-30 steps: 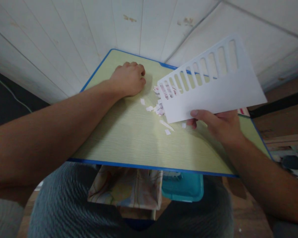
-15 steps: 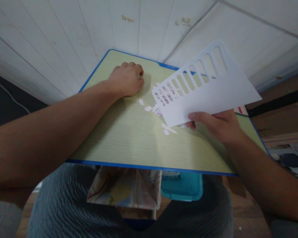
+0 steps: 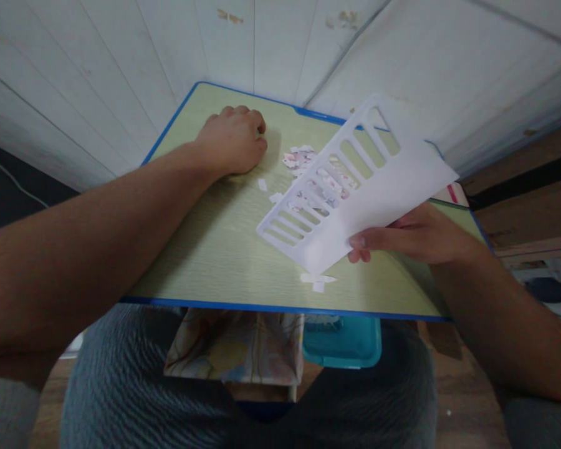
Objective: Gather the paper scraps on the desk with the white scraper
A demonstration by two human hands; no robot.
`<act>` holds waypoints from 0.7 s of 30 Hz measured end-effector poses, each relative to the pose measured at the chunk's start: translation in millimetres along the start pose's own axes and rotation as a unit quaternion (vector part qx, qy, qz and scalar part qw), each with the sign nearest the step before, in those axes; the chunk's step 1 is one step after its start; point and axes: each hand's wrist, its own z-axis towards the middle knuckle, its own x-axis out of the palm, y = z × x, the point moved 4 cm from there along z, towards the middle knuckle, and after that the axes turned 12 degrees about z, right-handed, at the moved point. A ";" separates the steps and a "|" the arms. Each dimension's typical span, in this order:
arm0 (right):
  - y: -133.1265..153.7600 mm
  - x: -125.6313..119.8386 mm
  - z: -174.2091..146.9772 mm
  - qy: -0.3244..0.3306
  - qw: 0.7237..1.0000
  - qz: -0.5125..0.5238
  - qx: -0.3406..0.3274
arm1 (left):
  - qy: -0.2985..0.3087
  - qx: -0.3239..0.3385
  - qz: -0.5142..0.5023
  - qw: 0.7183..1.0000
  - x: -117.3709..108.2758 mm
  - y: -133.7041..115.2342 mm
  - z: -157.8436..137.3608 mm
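Note:
A white paper sheet (image 3: 388,193) with a row of rounded slots cut along one side is pinched in my right hand (image 3: 402,237), thumb on top. It is tilted over the table, its lower corner near small white paper scraps (image 3: 318,286). Behind the sheet and partly seen through its slots lies a pile of printed paper scraps (image 3: 300,157). My left hand (image 3: 236,140) rests on the far left of the tabletop, fingers curled into a fist; whatever they may hold is hidden. A loose scrap (image 3: 262,184) lies just right of it.
The pale green tabletop (image 3: 215,262) has a blue edge and stands against a white plank wall (image 3: 229,56). Below its front edge are a patterned fabric bin (image 3: 234,349) and a teal plastic container (image 3: 350,343). Cardboard boxes (image 3: 533,212) stand at the right.
My right hand has tilted the slotted sheet and brought its left end down and toward me, uncovering more of the scrap pile. Scraps near its corner have shifted toward me. My left hand stays put.

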 end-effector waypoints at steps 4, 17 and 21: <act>-3.2 -1.5 -3.7 0.047 0.998 0.026 0.041 | 0.005 -0.007 -0.009 1.000 -0.6 -0.1 -0.1; -2.5 0.6 -9.4 0.135 0.987 0.046 0.072 | -0.004 -0.005 -0.013 1.000 2.7 1.8 2.4; -1.7 0.8 -10.2 0.132 0.987 0.061 0.065 | 0.007 -0.018 -0.022 1.000 1.8 1.6 1.5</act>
